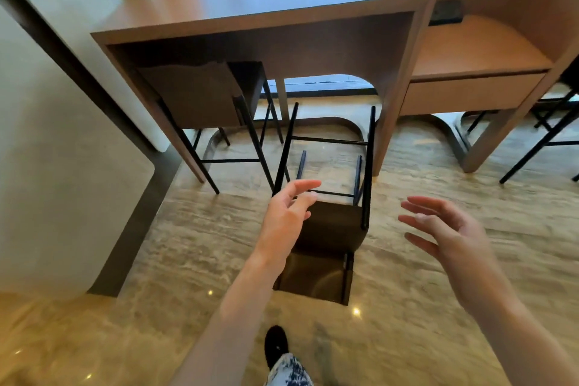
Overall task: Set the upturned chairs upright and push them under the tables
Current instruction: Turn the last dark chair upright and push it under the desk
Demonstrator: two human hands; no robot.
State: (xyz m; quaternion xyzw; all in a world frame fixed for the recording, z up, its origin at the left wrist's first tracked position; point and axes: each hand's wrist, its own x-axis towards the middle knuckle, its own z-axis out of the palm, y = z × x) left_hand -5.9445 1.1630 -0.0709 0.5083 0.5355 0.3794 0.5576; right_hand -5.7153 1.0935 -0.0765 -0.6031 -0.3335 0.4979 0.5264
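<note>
A wooden table [238, 6] is standing at the top of the view, and everything below is placed against it. Under its left half an upright chair [200, 94] with a dark seat and thin black legs is sitting tucked in. In front of the table's right half, on the pale marbled floor [94, 260], the upturned chair [329, 222] is lying with its dark brown seat and backrest down and its four slim black legs, joined by crossbars, pointing up toward the table's underside. The left hand [286, 213] is reaching over that chair's left side, fingers straight and released, grasping nothing. The right hand [451, 235] is hovering to the chair's right, apart from it, fingers spread and loose, also holding nothing.
</note>
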